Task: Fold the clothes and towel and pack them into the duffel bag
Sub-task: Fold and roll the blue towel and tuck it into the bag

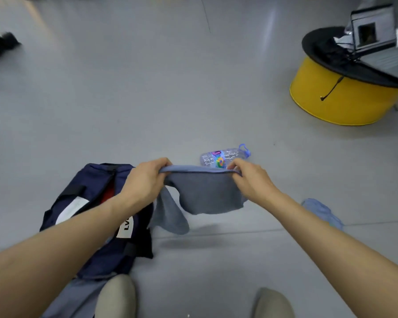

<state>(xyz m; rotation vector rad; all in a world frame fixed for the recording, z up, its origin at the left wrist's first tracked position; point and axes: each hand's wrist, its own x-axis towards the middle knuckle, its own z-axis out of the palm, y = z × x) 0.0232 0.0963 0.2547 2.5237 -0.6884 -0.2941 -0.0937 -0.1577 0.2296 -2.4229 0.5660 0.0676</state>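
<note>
Blue-grey towel [207, 193] hangs between the two hands, held up off the grey floor [193, 88]. The left grip [145, 180] is clamped on one end of its top edge, fingers curled over the hem. The right grip [251, 180] pinches the other end, so that edge runs nearly level between them. One loose flap droops lower below the left grip. Just to the left, under the left forearm, the navy duffel bag [90, 191] lies on the floor with white patches on its side and its top parted, showing something red inside. A clear plastic bottle [223, 157] with a blue cap loop lies on its side just beyond the right grip. A crumpled light blue cloth [322, 212] sits on the floor past the right forearm. A grey-blue garment [78, 294] lies at the bag's near end, beside two pale shoes [116, 297]. Far right stands a low round worktop [338, 97], yellow-sided and black-topped, carrying an open laptop [377, 42].
</note>
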